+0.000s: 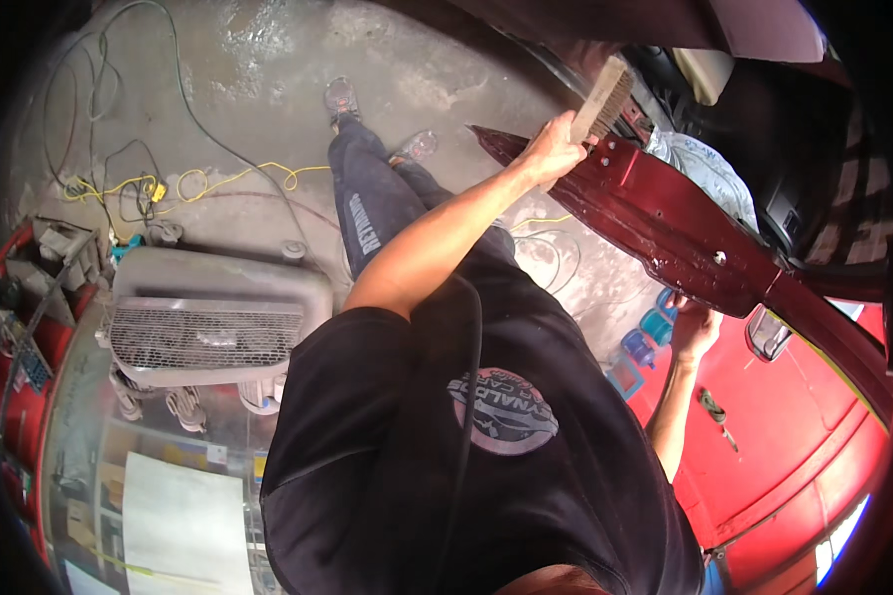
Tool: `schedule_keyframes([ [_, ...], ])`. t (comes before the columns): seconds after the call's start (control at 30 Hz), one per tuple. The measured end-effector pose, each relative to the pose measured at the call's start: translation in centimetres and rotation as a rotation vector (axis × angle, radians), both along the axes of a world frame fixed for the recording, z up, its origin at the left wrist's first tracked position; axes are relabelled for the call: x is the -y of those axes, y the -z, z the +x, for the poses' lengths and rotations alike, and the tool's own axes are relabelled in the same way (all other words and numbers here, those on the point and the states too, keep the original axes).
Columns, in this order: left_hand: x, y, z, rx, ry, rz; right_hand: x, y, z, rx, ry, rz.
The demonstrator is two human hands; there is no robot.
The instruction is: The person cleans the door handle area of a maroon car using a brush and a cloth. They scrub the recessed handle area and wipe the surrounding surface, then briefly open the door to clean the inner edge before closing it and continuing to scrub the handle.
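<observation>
In my left hand [554,151] is a wooden brush [597,97], its fingers closed round the handle and its bristles facing right. The brush is beside one end of a dark red car body panel [655,213], close to a small bracket with bolts. This long, glossy panel runs diagonally from the upper middle to the right. My right hand [697,329] is at the panel's near edge, its fingers curled against it and partly hidden. A crumpled silvery plastic sheet [709,169] shows behind the panel.
Blue containers [640,347] stand on the floor beyond my right arm, near a bright red surface [764,426]. On the left is a grey wheeled unit with a mesh grille [203,335]. A yellow cord [233,178] and dark hoses [184,89] lie across the concrete floor.
</observation>
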State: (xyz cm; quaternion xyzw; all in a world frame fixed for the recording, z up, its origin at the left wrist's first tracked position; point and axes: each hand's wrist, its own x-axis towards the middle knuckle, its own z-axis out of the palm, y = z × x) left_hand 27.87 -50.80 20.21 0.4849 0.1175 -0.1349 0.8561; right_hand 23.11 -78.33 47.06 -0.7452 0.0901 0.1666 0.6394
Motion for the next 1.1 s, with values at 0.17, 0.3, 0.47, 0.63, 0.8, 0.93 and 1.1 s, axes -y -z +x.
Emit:
schedule_keyframes([
  [0.17, -1.0, -2.0, 0.8, 0.022, 0.06, 0.337, 1.0, 0.1, -0.1, -0.008, -0.027, -0.022],
  [0.3, -1.9, -0.7, 2.6, 0.12, 0.141, 0.29, 0.9, 0.0, -0.3, 0.01, 0.075, -0.078],
  [0.47, -1.3, -0.1, 2.9, 0.086, 0.159, 0.269, 4.4, 0.4, -0.4, -0.014, 0.034, -0.015],
  [0.63, -1.1, 1.5, 4.2, 0.012, 0.24, 0.195, 3.0, 0.6, -0.3, 0.014, 0.103, 0.045],
  [0.8, -1.4, 0.9, 4.2, -0.01, 0.255, 0.241, 1.3, 0.7, 0.1, 0.061, 0.184, 0.045],
  [0.93, -1.2, 0.7, 3.1, -0.011, 0.224, 0.19, 2.2, 0.5, 0.2, 0.046, 0.285, 0.049],
  [1.1, -1.7, 1.6, 3.2, -0.049, 0.222, -0.055, 4.8, -0.8, 0.5, 0.103, -0.056, -0.607],
])
